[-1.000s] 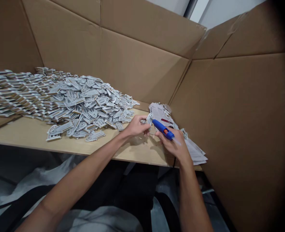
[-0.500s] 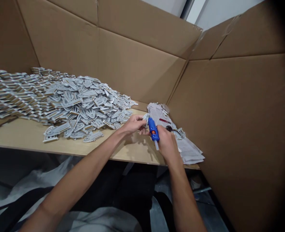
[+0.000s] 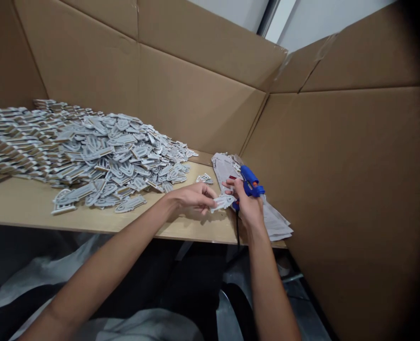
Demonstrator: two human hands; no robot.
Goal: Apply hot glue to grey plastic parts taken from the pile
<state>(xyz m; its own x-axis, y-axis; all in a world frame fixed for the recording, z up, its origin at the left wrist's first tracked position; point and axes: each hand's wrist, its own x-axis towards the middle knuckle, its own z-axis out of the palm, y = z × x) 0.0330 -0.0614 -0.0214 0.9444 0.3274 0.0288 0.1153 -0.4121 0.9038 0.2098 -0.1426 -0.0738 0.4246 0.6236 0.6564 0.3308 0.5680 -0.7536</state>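
My left hand (image 3: 197, 196) pinches a flat, pale grey cut-out piece (image 3: 223, 202) with slots in it, held low over the table. In my right hand (image 3: 248, 206) is a blue hot glue gun (image 3: 250, 176), gripped in the palm and turned off to the right of the piece. The thumb and a finger of that hand reach toward the piece's right end; whether they touch it I cannot tell. Another small cut-out (image 3: 205, 178) lies on the table just beyond my left hand. A dark cord hangs down below the gun.
A large heap of similar cut-outs (image 3: 124, 151) spreads across the wooden table (image 3: 192, 227), with stacked rows (image 3: 14, 142) at the left. Printed paper sheets (image 3: 276, 222) lie at the right, partly under my right hand. Tall cardboard walls (image 3: 196, 85) stand behind and to the right.
The glue gun has swung up and right, away from the left hand's piece. My left hand is slightly lower, and a small cut-out now shows on the table beyond it.
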